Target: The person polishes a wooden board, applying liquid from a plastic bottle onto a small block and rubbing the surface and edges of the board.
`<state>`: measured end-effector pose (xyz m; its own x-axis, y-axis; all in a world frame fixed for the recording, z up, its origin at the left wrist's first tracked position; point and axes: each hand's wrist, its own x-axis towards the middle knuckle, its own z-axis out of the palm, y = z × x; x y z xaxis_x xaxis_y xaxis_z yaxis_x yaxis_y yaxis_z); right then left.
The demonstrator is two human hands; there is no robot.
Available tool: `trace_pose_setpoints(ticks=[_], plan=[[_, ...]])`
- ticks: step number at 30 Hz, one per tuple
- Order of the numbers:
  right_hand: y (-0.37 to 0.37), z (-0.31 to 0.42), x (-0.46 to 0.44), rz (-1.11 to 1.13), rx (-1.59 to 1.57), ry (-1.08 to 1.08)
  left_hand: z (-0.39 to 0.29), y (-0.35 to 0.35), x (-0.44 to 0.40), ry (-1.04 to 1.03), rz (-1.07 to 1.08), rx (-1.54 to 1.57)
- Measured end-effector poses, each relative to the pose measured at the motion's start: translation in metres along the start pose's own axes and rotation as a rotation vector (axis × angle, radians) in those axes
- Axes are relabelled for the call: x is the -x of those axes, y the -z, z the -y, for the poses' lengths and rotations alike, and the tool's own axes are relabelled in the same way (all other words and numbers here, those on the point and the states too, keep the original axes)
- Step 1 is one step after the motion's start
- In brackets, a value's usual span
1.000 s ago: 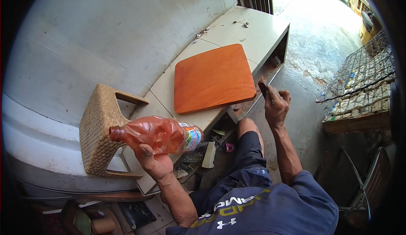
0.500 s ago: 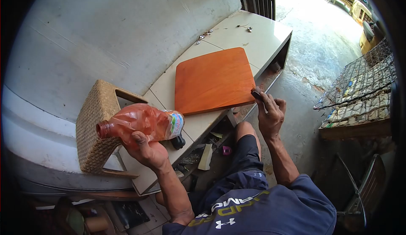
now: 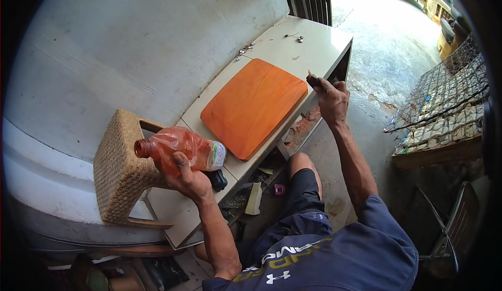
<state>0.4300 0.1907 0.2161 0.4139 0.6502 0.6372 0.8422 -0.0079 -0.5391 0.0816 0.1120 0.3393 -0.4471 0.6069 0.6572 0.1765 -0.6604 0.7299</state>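
My left hand (image 3: pixel 191 180) is wrapped round a crumpled clear plastic bottle (image 3: pixel 180 147), stained reddish-orange inside. The bottle lies tilted nearly sideways, its uncapped mouth pointing left and its label near the base. In my right hand (image 3: pixel 333 100), closed fingers grip a small dark flat object (image 3: pixel 314 80) with a reddish-brown tip; its exact kind is not clear. This object is held apart from the board, just beyond its right corner. The orange-brown wooden board (image 3: pixel 253 108), with rounded corners, lies on a white tiled bench (image 3: pixel 282 45).
A woven stool (image 3: pixel 117 165) lies on its side against the wall, left of the bottle. Something black (image 3: pixel 217 180) sits on the bench below the bottle. Small shiny bits (image 3: pixel 244 49) lie along the wall. A wire-mesh crate (image 3: pixel 439 118) stands on the floor at right.
The board has turned on the bench, its right end swinging toward me. My right hand has risen slightly and come off the board's edge. The bottle stays in my left hand.
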Motion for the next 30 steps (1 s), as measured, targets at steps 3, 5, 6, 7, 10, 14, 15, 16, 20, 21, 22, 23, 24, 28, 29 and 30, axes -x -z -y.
trace_pose_setpoints(ticks=[3, 5, 6, 7, 10, 14, 15, 16, 20, 21, 22, 23, 24, 28, 29, 30], plan=[[-0.001, 0.003, -0.035, 0.245, 0.094, -0.012, 0.003, 0.004, 0.004, 0.062, 0.016, 0.047], [-0.019, -0.008, -0.052, 0.480, 0.090, -0.042, 0.003, 0.003, 0.006, 0.088, 0.016, 0.073], [-0.020, -0.006, -0.059, 0.480, 0.089, -0.036, 0.003, 0.002, 0.006, 0.097, 0.013, 0.094], [-0.020, -0.004, -0.063, 0.564, 0.067, -0.080, 0.003, 0.004, 0.006, 0.108, 0.012, 0.110], [-0.026, -0.001, -0.061, 0.640, 0.065, -0.148, 0.005, 0.007, 0.006, 0.155, 0.024, 0.116], [-0.028, -0.003, -0.061, 0.575, 0.081, -0.060, 0.009, 0.007, 0.006, 0.134, 0.039, 0.130], [-0.024, 0.002, -0.060, 0.586, 0.098, -0.026, 0.009, 0.007, 0.006, 0.157, 0.032, 0.163], [-0.015, 0.012, -0.058, 0.587, 0.100, -0.031, 0.009, 0.008, 0.005, 0.181, 0.026, 0.194], [0.010, 0.057, -0.010, 0.591, 0.091, 0.222, 0.015, 0.012, 0.002, 0.191, 0.041, 0.211], [0.012, 0.068, 0.011, 0.516, 0.094, 0.278, 0.015, 0.012, 0.000, 0.220, 0.045, 0.240], [0.015, 0.079, 0.032, 0.441, 0.097, 0.337, 0.014, 0.011, -0.001, 0.248, 0.046, 0.267], [0.022, 0.093, 0.050, 0.489, 0.054, 0.326, 0.012, 0.009, -0.001, 0.247, 0.036, 0.273], [0.029, 0.106, 0.069, 0.537, 0.008, 0.318, 0.012, 0.010, -0.001, 0.247, 0.042, 0.276], [0.044, 0.132, 0.109, 0.464, -0.121, 0.485, 0.013, 0.011, 0.001, 0.254, 0.078, 0.264], [0.049, 0.136, 0.107, 0.567, -0.205, 0.476, 0.013, 0.012, 0.000, 0.247, 0.081, 0.257], [0.036, 0.126, 0.088, 0.417, -0.227, 0.397, 0.013, 0.013, -0.002, 0.245, 0.079, 0.254]])
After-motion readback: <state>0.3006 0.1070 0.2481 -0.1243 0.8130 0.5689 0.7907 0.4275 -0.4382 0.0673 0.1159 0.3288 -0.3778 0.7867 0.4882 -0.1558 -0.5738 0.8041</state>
